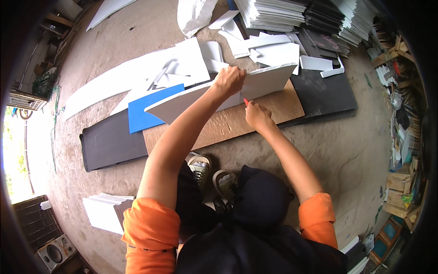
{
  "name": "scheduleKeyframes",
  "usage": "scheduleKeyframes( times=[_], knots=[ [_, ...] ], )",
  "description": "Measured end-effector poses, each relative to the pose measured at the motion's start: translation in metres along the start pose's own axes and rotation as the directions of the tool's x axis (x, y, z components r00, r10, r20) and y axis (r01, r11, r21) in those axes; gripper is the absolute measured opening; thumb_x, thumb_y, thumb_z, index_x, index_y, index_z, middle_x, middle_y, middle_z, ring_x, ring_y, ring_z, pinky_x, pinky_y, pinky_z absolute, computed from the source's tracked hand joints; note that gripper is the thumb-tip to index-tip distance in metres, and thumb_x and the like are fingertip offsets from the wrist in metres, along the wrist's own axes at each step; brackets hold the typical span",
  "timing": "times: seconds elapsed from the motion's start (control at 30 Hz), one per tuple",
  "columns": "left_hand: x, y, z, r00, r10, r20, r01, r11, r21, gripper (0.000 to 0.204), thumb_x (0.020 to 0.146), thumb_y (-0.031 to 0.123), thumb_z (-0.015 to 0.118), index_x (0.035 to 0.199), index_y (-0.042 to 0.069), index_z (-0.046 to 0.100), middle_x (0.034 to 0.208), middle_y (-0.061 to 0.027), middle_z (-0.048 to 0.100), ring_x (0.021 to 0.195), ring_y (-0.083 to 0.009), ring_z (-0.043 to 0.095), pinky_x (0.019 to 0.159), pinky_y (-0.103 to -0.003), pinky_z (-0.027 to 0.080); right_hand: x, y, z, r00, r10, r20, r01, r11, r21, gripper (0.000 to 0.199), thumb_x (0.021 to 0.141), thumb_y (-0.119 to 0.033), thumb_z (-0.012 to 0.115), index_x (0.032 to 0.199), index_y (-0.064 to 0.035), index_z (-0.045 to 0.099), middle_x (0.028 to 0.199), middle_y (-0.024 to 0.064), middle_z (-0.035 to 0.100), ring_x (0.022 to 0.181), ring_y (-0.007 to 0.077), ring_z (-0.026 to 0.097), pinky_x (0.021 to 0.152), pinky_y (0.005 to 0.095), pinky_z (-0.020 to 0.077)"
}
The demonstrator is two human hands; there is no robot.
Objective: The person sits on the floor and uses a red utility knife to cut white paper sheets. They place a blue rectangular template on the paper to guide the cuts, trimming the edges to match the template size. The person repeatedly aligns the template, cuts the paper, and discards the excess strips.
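Note:
A white foam-like board (269, 83) stands tilted up on its long edge over a brown wooden board (205, 130). My left hand (230, 81) is closed over the upper edge of the white board, near its middle. Lower down and to the right, my right hand (258, 115) is closed round a small red tool (246, 101). Only the red end of that tool shows, against the near face of the white board; the rest is hidden in my fingers. A blue sheet (148, 109) lies at the left, partly behind the white board.
Dark sheets (112, 141) lie under the wooden board. White offcuts (273, 52) and a long white sheet (109, 82) are spread beyond. Stacked sheets (271, 13) stand at the far right. Another white stack (107, 212) is near my left, and wooden clutter (399, 182) lines the right.

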State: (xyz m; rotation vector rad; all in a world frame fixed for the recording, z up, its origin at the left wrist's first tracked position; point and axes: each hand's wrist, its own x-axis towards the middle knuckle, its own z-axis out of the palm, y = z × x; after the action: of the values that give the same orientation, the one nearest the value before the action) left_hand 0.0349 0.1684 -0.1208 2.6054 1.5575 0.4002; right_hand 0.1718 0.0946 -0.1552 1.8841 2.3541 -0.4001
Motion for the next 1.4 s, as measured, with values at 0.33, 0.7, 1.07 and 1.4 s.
scheduleKeyframes(
  times=[0.33, 0.7, 1.07, 1.4],
  knots=[
    [0.004, 0.018, -0.007, 0.989, 0.031, 0.148, -0.038, 0.998, 0.046, 0.014, 0.071, 0.01, 0.058, 0.083, 0.003, 0.057, 0.065, -0.0153, 0.059, 0.068, -0.0306, 0.062, 0.055, -0.037, 0.05, 0.023, 0.003, 0.04, 0.991, 0.091, 0.097, -0.101, 0.989, 0.104, 0.023, 0.082, -0.02, 0.046, 0.09, 0.0008, 0.054, 0.079, 0.0204, 0.062, 0.078, 0.0331, 0.061, 0.068, 0.0423, 0.0484],
    [0.005, 0.014, 0.001, 0.997, -0.078, 0.012, 0.077, 0.993, 0.088, 0.011, 0.076, 0.006, 0.046, 0.082, 0.0, 0.053, 0.065, -0.0142, 0.059, 0.062, -0.0278, 0.062, 0.051, -0.036, 0.05, -0.007, 0.016, 0.061, 0.997, 0.068, 0.042, -0.075, 0.976, 0.203, 0.027, 0.085, -0.022, 0.045, 0.096, 0.002, 0.047, 0.076, 0.0231, 0.06, 0.075, 0.0356, 0.061, 0.066, 0.0434, 0.0484],
    [0.027, -0.016, -0.008, 0.981, -0.139, 0.132, 0.128, 0.988, 0.092, 0.049, 0.069, 0.035, 0.066, 0.103, 0.005, 0.049, 0.076, -0.0155, 0.06, 0.07, -0.0298, 0.061, 0.059, -0.039, 0.049, -0.042, 0.044, 0.097, 0.991, 0.089, -0.098, -0.073, 0.985, 0.156, 0.031, 0.084, -0.033, 0.047, 0.101, -0.0073, 0.048, 0.063, 0.0175, 0.06, 0.062, 0.0336, 0.062, 0.052, 0.041, 0.049],
    [-0.072, -0.104, -0.003, 0.959, -0.278, -0.051, 0.283, 0.948, 0.148, 0.068, 0.076, 0.047, 0.056, 0.123, 0.003, 0.034, 0.116, -0.0171, 0.042, 0.111, -0.0306, 0.04, 0.094, -0.049, 0.028, -0.022, 0.058, 0.089, 0.946, 0.113, -0.305, 0.083, 0.823, 0.562, 0.028, 0.086, -0.03, 0.047, 0.085, -0.0017, 0.048, 0.064, 0.0191, 0.056, 0.056, 0.0352, 0.055, 0.051, 0.0411, 0.0421]
  ],
)
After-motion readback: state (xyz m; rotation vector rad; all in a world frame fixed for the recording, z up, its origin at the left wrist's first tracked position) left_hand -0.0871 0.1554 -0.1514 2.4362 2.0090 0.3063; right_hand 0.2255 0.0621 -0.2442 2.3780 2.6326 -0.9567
